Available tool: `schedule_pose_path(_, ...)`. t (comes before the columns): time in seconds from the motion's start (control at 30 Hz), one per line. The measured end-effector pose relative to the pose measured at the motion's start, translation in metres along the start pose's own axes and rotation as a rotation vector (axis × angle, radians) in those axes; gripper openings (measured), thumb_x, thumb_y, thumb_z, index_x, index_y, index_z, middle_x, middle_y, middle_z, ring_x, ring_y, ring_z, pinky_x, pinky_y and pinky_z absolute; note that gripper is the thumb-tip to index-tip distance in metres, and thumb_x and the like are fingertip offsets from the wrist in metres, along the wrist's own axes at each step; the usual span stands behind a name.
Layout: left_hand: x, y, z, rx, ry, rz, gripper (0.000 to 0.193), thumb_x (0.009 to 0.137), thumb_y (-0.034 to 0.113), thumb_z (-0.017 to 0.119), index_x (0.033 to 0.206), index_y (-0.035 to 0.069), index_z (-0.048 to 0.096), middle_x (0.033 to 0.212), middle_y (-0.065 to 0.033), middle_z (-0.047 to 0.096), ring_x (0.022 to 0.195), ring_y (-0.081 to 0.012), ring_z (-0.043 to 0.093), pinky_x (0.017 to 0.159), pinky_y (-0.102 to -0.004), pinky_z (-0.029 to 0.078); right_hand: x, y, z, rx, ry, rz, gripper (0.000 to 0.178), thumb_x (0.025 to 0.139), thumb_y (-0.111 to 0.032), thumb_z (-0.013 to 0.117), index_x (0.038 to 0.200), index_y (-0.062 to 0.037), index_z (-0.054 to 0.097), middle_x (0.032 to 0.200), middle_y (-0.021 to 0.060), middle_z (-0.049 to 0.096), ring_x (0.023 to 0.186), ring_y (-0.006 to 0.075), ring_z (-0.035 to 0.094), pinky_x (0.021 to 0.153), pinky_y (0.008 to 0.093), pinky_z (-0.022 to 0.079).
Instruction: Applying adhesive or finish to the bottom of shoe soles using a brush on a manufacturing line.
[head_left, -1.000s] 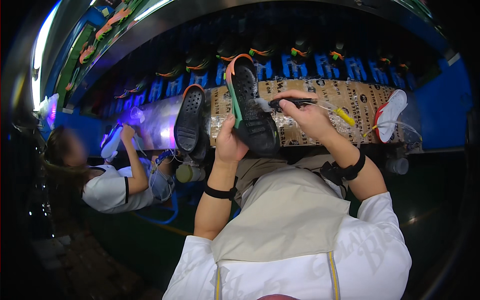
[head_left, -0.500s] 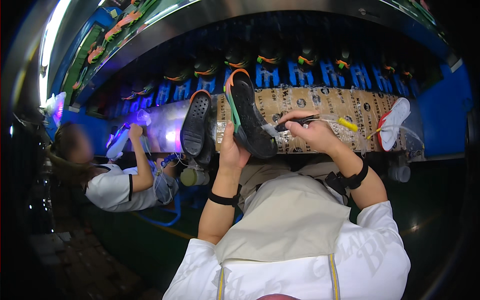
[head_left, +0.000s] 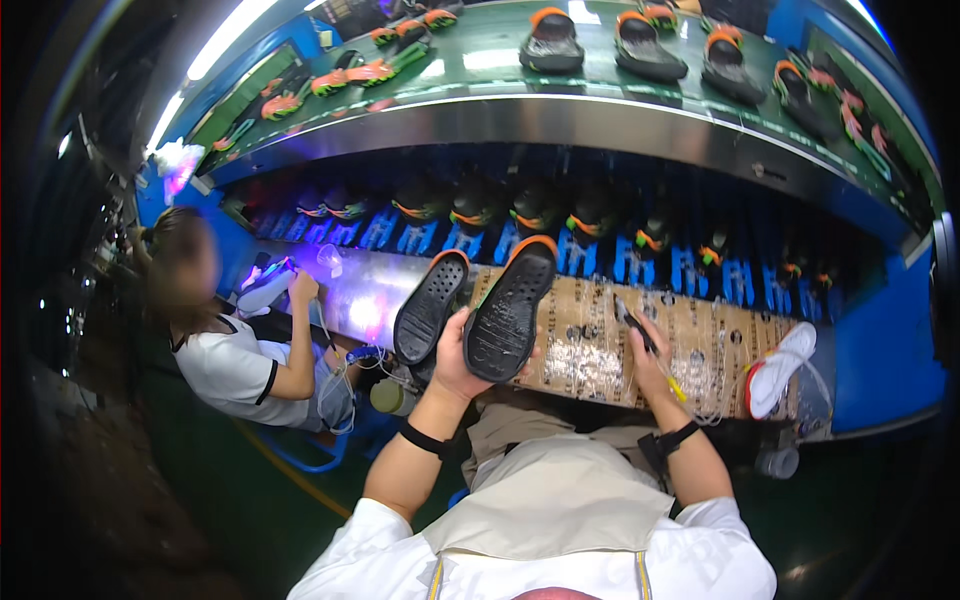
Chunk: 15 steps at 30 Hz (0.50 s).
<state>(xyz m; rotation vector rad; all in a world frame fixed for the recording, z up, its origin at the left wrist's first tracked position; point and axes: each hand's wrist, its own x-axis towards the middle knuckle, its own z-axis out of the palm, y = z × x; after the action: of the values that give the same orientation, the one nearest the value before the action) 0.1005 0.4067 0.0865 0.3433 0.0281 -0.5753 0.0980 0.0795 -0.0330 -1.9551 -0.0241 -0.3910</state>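
Observation:
My left hand (head_left: 458,360) grips a black shoe sole (head_left: 508,312) by its lower end, fingers wrapped round it. The sole is tilted up with its inner face toward me, and its far rim is orange. Just left of it a second black sole (head_left: 430,306), dotted with small holes, leans over the bench. My right hand (head_left: 650,362) is closed round a black-handled brush (head_left: 637,327), held over the cardboard, apart from the sole. A thin clear tube with a yellow connector (head_left: 677,389) trails from the brush past my wrist.
Cardboard (head_left: 580,365) covers the bench. A white shoe upper (head_left: 782,370) with red trim lies at its right end. Behind, several shoes stand on blue racks (head_left: 632,262); above, a green conveyor (head_left: 480,65) carries more shoes. At left a co-worker (head_left: 245,355) handles a shoe.
My right hand has drawn the brush away from the sole, to the right. My left hand has turned the sole so its inner face shows more fully. The view has tilted up, revealing the conveyor.

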Motion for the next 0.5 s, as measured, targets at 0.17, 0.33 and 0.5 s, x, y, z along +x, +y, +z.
schedule_pose_path(0.17,0.063,0.086,0.127,0.486,-0.241,0.246,0.09,0.102,0.068,0.034,0.155,-0.005,0.04,0.127,-0.0337,0.063,0.093,-0.0408,0.075,0.065,-0.0453,0.066,0.007,-0.016,0.003,-0.035,-0.059,-0.032,0.034,0.099,-0.016,0.068,0.13,-0.0013,0.07,0.12,0.0212,0.074,0.11,0.0334,0.072,0.096,0.0388,0.054)
schedule_pose_path(0.33,0.146,0.156,0.173,0.062,-0.133,0.538,0.092,0.108,0.064,0.036,0.158,-0.012,0.023,0.156,-0.0381,0.038,0.143,-0.053,0.043,0.115,-0.0595,0.045,0.011,-0.016,0.006,-0.04,-0.026,-0.059,0.034,0.099,-0.014,0.069,0.13,-0.0027,0.071,0.118,0.0196,0.074,0.109,0.0317,0.072,0.096,0.0379,0.054)
schedule_pose_path(0.5,0.154,0.156,0.129,0.889,0.304,0.805,0.061,0.109,0.043,0.051,0.138,-0.011,0.055,0.125,-0.0285,0.068,0.107,-0.0395,0.072,0.094,-0.0472,0.059,0.01,-0.015,0.013,-0.042,-0.034,-0.069,0.034,0.097,-0.013,0.069,0.13,-0.0038,0.071,0.118,0.0206,0.074,0.11,0.0338,0.072,0.097,0.039,0.054)
